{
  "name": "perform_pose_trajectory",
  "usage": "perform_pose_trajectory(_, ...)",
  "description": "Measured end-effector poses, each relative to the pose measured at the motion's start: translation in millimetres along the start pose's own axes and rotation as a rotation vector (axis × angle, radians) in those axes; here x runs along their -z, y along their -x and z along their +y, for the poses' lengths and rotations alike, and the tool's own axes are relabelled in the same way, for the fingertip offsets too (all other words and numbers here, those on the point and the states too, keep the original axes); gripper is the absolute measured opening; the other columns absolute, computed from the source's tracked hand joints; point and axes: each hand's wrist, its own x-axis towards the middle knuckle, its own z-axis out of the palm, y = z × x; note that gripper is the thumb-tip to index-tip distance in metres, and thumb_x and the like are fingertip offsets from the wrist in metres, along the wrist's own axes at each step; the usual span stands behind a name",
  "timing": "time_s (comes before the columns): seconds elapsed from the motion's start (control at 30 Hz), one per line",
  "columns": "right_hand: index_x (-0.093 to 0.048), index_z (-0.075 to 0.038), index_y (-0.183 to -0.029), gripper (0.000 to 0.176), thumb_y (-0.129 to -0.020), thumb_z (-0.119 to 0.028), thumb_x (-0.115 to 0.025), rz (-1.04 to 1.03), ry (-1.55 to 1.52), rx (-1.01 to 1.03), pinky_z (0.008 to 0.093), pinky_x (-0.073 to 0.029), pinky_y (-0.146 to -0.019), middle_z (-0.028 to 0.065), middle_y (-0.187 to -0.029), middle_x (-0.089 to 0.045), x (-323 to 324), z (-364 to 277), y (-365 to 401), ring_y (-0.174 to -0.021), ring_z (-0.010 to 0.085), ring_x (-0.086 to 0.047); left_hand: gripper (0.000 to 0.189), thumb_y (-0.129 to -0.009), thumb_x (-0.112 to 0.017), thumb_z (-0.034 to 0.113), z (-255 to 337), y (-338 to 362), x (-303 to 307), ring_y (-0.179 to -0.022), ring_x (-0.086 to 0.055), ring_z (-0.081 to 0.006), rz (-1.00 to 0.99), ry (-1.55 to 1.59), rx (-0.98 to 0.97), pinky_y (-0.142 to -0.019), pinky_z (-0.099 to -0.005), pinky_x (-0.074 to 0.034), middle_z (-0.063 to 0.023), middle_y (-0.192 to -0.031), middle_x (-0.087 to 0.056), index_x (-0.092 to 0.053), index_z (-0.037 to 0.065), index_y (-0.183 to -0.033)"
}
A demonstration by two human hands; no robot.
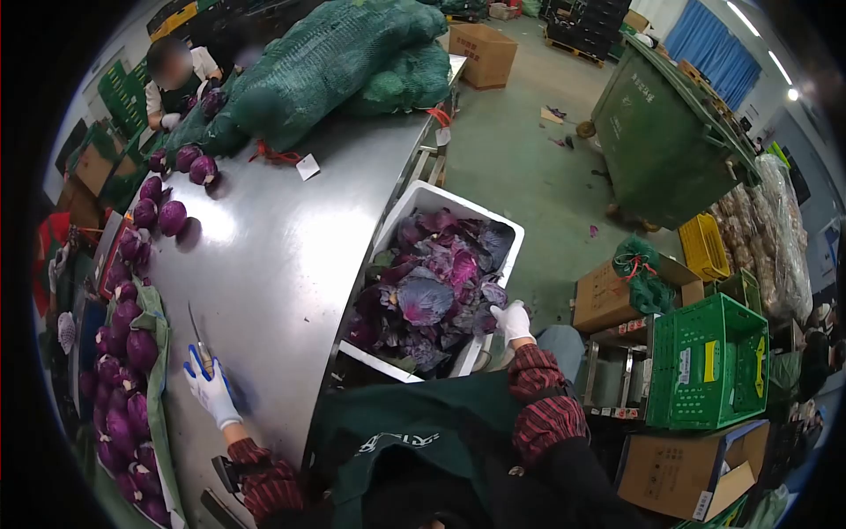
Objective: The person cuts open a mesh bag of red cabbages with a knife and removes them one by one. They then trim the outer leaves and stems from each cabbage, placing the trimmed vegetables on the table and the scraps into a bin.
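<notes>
Left hand [211, 393]: fingers spread at your knife [204, 352], ten o'clock on the desk [282, 264]; hold unclear.
Right hand [514, 324]: one o'clock, at the box [467, 209] rim; pinch unclear.
Box: twelve o'clock; probably stiff, brittle; support both sides.

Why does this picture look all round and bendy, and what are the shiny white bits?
In the head view, everything curves as if seen through a fishbowl, with black edges; white glare shines off the metal table; the ceiling lights look very bright; a soft shadow lies beside the left hand; and a blurry patch hides the face of the other person.
</notes>
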Motion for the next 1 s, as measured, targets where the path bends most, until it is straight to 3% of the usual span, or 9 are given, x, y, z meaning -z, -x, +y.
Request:
perform_pose_trajectory(0.1, -0.033, 0.019, -0.129, 0.101, -0.069, -0.048, -0.079, 0.134, -0.07, 0.012, 0.0423, -0.054, -0.074, 0.0258, -0.088, -0.068, -11, 34, -5, -0.084, 0.0364, -0.068, 0.061, -0.086, -0.065, 0.023, 64, 29, 26, -0.132, -0.039, -0.0347, 0.074, -0.174, -0.069, -0.107, -0.0435, -0.034, -0.0176, -0.148, -0.035, -0.043, 0.021, -0.143)
perform_pose_trajectory(0.17, -0.018, 0.02, -0.136, 0.116, -0.067, -0.049, -0.081, 0.023, -0.294, 0.023, 0.0408, -0.051, -0.085, 0.035, -0.111, -0.06, -20, 44, -12, -0.105, 0.0425, -0.061, 0.063, -0.084, -0.066, 0.022, 116, 48, 34, -0.134, -0.036, -0.0368, 0.062, -0.239, -0.399, -0.108, -0.0456, -0.032, -0.0168, -0.148, -0.034, -0.043, 0.021, -0.143)
perform_pose_trajectory(0.27, -0.017, 0.015, -0.141, 0.122, -0.062, -0.052, -0.081, 0.014, -0.322, -0.072, 0.0396, -0.049, -0.092, 0.0324, -0.118, -0.058, -33, 35, -17, -0.108, 0.0407, -0.06, 0.067, -0.081, -0.068, 0.029, 175, 64, 23, -0.136, -0.03, -0.0385, -0.282, 0.115, -0.387, -0.112, -0.0468, -0.025, -0.0161, -0.15, -0.032, -0.044, 0.022, -0.143)
perform_pose_trajectory(0.37, -0.039, 0.007, -0.135, 0.101, -0.068, -0.061, -0.071, -0.025, -0.183, -0.059, 0.0431, -0.05, -0.086, 0.0298, -0.108, -0.063, -44, 29, -29, -0.101, 0.0423, -0.062, 0.07, -0.077, -0.067, 0.045, 213, 74, -21, -0.138, -0.024, -0.0416, -0.522, 0.067, -0.404, -0.114, -0.0558, -0.012, -0.0168, -0.151, -0.03, -0.046, 0.025, -0.141)
perform_pose_trajectory(0.47, -0.066, 0.0, -0.105, 0.06, -0.078, -0.053, -0.065, -0.104, -0.104, 0.07, 0.0452, -0.052, -0.081, 0.0271, -0.094, -0.066, -72, 49, -62, -0.093, 0.0404, -0.064, 0.074, -0.071, -0.069, 0.055, 240, 76, -49, -0.141, -0.013, -0.0453, -0.488, -0.073, -0.556, -0.112, -0.0635, -0.002, -0.0165, -0.152, -0.027, -0.051, 0.027, -0.137)
perform_pose_trajectory(0.57, -0.07, -0.003, -0.094, 0.031, -0.081, -0.03, -0.061, -0.092, 0.171, 0.111, 0.0456, -0.052, -0.08, 0.0237, -0.09, -0.068, -38, 5, -39, -0.088, 0.0383, -0.066, 0.072, -0.071, -0.07, 0.053, 259, 69, -46, -0.141, -0.016, -0.0442, -0.517, -0.117, -0.56, -0.114, -0.0606, -0.004, -0.0175, -0.152, -0.028, -0.053, 0.025, -0.135)
perform_pose_trajectory(0.73, -0.064, 0.006, -0.092, 0.054, -0.075, -0.044, -0.073, -0.11, -0.069, 0.164, 0.046, -0.051, -0.08, 0.0283, -0.088, -0.066, -15, -75, -27, -0.088, 0.0418, -0.065, 0.069, -0.071, -0.072, 0.05, 264, 69, -49, -0.14, -0.022, -0.042, -0.452, -0.055, -0.568, -0.114, -0.0602, -0.008, -0.0167, -0.149, -0.033, -0.055, 0.024, -0.132)
perform_pose_trajectory(0.87, -0.041, 0.013, -0.129, 0.086, -0.077, -0.049, -0.072, -0.144, -0.074, 0.275, 0.0458, -0.049, -0.085, 0.033, -0.102, -0.062, -22, -98, -30, -0.1, 0.0439, -0.061, 0.065, -0.073, -0.072, 0.045, 258, 51, -66, -0.131, -0.038, -0.0393, -0.402, 0.025, -0.567, -0.108, -0.0576, -0.026, -0.015, -0.138, -0.047, -0.056, 0.022, -0.132)
perform_pose_trajectory(1.0, -0.039, 0.007, -0.134, 0.07, -0.087, -0.039, -0.062, -0.217, -0.218, 0.265, 0.0483, -0.048, -0.083, 0.0321, -0.104, -0.062, -11, -72, -39, -0.094, 0.0458, -0.062, 0.059, -0.082, -0.069, 0.03, 280, -34, -103, -0.125, -0.046, -0.0348, -0.372, 0.38, -0.284, -0.106, -0.0448, -0.036, -0.0173, -0.14, -0.045, -0.05, 0.014, -0.136)
